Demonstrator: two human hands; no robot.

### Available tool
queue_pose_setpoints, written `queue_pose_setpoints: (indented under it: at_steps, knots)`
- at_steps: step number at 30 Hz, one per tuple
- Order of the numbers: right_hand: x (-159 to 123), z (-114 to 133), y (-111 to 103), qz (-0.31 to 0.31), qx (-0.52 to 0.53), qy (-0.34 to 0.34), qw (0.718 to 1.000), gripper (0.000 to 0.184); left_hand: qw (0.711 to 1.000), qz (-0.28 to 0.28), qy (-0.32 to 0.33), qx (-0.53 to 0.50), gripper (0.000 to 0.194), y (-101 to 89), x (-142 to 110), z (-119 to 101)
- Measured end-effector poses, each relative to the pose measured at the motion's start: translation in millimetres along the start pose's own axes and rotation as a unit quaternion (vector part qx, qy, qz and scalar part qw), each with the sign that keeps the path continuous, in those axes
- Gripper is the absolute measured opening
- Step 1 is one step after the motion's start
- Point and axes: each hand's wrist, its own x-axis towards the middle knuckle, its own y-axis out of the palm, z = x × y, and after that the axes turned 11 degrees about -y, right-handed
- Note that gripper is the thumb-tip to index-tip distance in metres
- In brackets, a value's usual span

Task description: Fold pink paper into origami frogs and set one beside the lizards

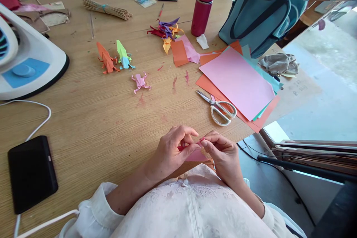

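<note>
Close to my body at the table's near edge, a small folded piece of deep-pink paper (201, 140) is between my hands. My right hand (224, 154) pinches it with thumb and finger. My left hand (174, 148) curls in from the other side, its thumb tip against the piece and its index finger raised; the palm side is hidden. Below the fingers shows a pink sheet (196, 155), partly covered by the hands. White-handled scissors (220, 111) lie just beyond my right hand. Farther off stands a pink origami frog (141, 82), with orange (107, 59) and green-and-blue (124, 56) folded figures behind it.
Coloured paper sheets (237, 78) are stacked at the right, before a teal bag (259, 15) and a maroon bottle (202, 11). More folded figures (166, 31) lie mid-table. At the left are a black phone-like device (32, 174), a white cable (41, 117) and a white appliance (36, 52).
</note>
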Motion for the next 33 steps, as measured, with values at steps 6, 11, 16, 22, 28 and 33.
queue_pose_setpoints:
  at_steps: [6,11,16,22,28,33]
  knots:
    - [1.3,-2.3,-0.5,0.004,0.010,0.008,1.000,0.011,1.000,0.000,0.005,0.003,0.020,0.1,1.1,0.0]
    - [1.1,-3.8,-2.4,0.002,0.009,0.005,1.000,0.010,1.000,-0.003,0.006,0.015,0.018,0.2,0.3,-0.9]
    - [1.9,-1.2,-2.4,0.005,0.008,-0.001,1.000,0.013,1.000,-0.002,0.008,0.018,0.017,0.7,-0.9,-0.8]
    - [2.7,0.3,-2.9,0.005,0.030,0.022,0.999,0.011,1.000,0.001,0.018,0.015,0.016,0.9,-1.0,-1.5]
    - [2.6,-0.4,-1.8,0.013,0.040,0.032,0.999,0.016,1.000,0.010,0.016,0.022,0.013,1.4,-0.5,-2.4]
    - [3.4,-1.4,-4.1,0.029,0.060,0.050,0.996,0.020,1.000,0.025,0.006,-0.005,0.014,1.5,0.0,-2.2]
